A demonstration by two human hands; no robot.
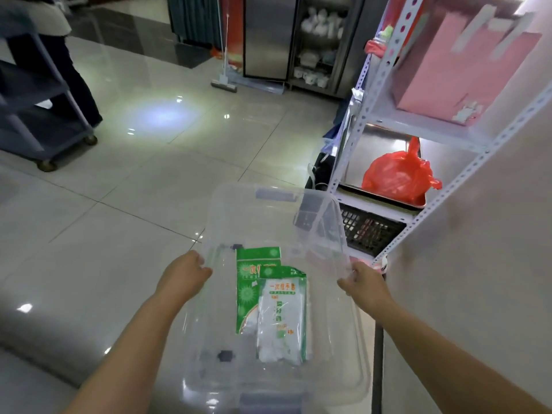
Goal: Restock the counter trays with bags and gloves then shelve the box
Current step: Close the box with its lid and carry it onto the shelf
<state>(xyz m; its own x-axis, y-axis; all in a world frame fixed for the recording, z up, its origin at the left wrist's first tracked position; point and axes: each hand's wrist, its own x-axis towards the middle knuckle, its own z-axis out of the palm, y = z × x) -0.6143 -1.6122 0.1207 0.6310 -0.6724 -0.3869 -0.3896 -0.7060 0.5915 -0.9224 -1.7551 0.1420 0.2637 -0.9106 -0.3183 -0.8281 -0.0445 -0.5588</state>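
Observation:
A clear plastic storage box (230,210) is held in front of me above the tiled floor. My left hand (186,274) grips its left rim and my right hand (363,282) grips its right rim. Inside lie two green-and-white packs of disposable gloves (280,315), one overlapping the other. The white metal shelf rack (385,118) stands just ahead on the right.
On the rack sit a pink paper bag (454,73), a red plastic bag (397,174) on a steel tray, and a black crate (370,231) low down. A grey cart (33,115) and a person's legs are at far left. A mop leans by a steel cabinet (265,37).

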